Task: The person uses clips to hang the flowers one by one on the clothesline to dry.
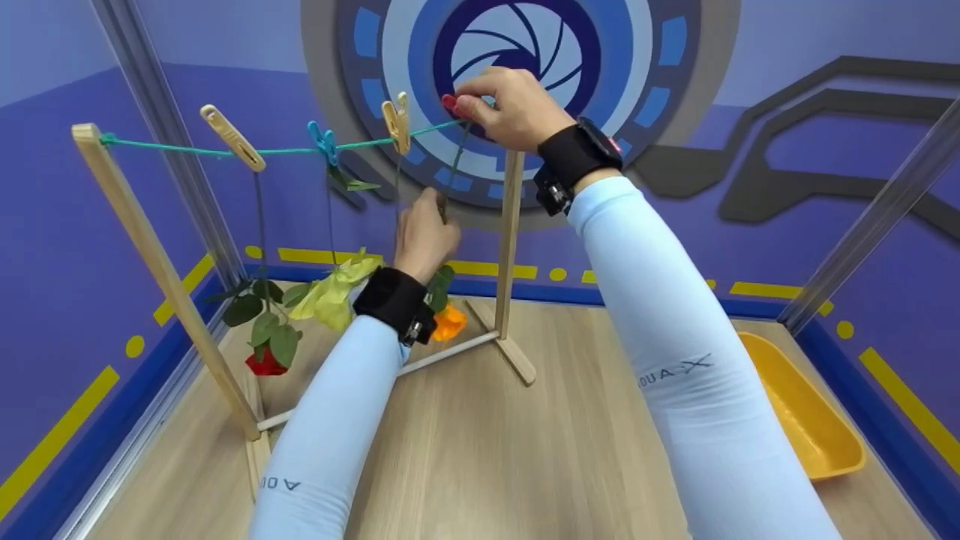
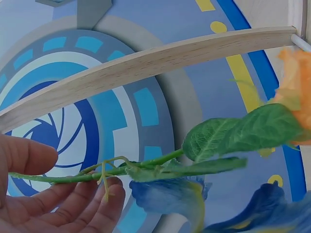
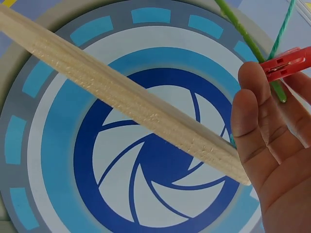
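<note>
My right hand point(image 1: 517, 109) is up at the right part of the green string point(image 1: 435, 129), pinching a red clothespin point(image 3: 289, 63). The clothespin's jaws meet the string and the top of a green stem point(image 3: 243, 34). Lower down, my left hand point(image 1: 427, 236) has its thumb and fingers curled around the stem of an orange rose point(image 1: 450, 322). In the left wrist view, this stem runs between thumb and fingers, with green leaves point(image 2: 262, 128) near the bloom. The rose hangs head down; part of it is hidden behind the left wrist.
Along the string, a blue clothespin point(image 1: 322, 142) and cream clothespins point(image 1: 234, 139) hold a red rose point(image 1: 266, 363), a yellow flower point(image 1: 334, 292) and a blue flower point(image 2: 170, 199), all upside down. Wooden posts point(image 1: 169, 277) carry the string. A yellow tray point(image 1: 806, 409) lies at right.
</note>
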`<state>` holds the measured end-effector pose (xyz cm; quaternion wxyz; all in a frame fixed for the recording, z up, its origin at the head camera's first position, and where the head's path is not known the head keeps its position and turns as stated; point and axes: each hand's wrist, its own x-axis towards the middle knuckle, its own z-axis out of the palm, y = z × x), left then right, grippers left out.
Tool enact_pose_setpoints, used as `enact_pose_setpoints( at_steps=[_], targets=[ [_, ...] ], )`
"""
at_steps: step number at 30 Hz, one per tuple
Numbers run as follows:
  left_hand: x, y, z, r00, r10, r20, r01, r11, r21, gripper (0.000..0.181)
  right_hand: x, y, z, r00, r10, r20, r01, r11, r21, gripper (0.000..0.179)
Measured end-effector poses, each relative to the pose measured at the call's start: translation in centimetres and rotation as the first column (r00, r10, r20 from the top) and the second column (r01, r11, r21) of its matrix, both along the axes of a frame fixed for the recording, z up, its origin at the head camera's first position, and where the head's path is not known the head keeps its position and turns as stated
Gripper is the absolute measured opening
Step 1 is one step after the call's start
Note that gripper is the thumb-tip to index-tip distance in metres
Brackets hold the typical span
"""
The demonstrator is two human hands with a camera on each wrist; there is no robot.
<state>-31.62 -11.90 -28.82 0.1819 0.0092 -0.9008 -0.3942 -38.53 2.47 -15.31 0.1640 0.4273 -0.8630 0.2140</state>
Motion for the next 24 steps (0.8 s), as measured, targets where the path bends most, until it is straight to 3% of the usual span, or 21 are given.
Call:
enact_pose_setpoints(
  at_steps=[16, 24],
  targets=[
    [-0.1, -0.4, 0.2, 0.993, -0.045, 0.112, 0.043, 0.999, 0.025, 0.036, 0.4, 2.1, -0.3, 0.999, -0.017, -0.037, 0.017, 1.000, 0.009, 0.037],
    [0.0, -1.0, 0.6, 0.975, -0.084, 0.205, 0.079, 0.996, 0.030, 0.046, 0.4, 4.5, -1.6, 0.999, -0.014, -0.038, 0.015, 1.000, 0.007, 0.035]
  ],
)
